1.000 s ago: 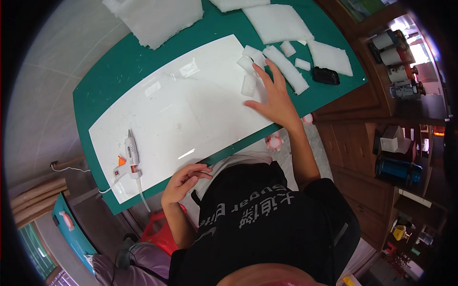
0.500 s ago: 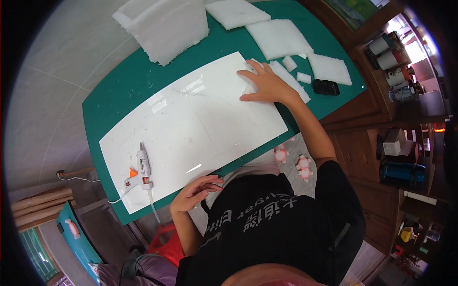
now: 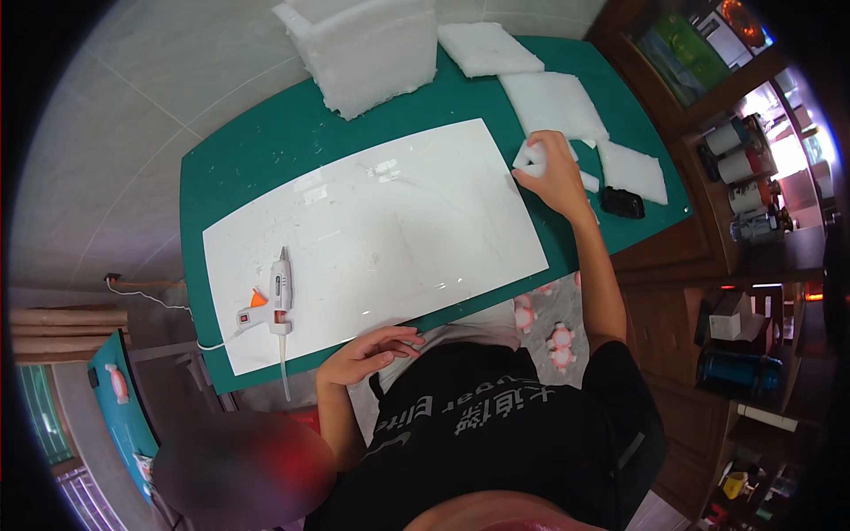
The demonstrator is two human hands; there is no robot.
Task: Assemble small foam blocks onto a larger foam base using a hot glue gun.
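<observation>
On the right side of the table, my right hand (image 3: pixel 556 177) closes its fingers round a strip of white wadding (image 3: pixel 529 159), which looks bent or folded. Part of the strip is hidden by the hand. My left hand (image 3: pixel 367 352) rests at the near table edge with its fingers stretched out and nothing in them. Between the hands lies a glossy white board (image 3: pixel 416 230) with small bits on it. A white glue gun (image 3: pixel 281 288) with an orange trigger lies on the board's left part, its glue stick sticking out toward me.
Flat wadding sheets (image 3: pixel 553 102) lie at the far right of the green table (image 3: pixel 239 168). A tall white wadding block (image 3: pixel 372 57) stands at the back. A black object (image 3: pixel 622 203) sits near the right edge. The glue gun's cord (image 3: pixel 212 345) runs off left.
My right hand has moved off the board's far right corner to the right and closed on the wadding strip. The view has shifted. A blurred dark and red patch now shows at lower left.
</observation>
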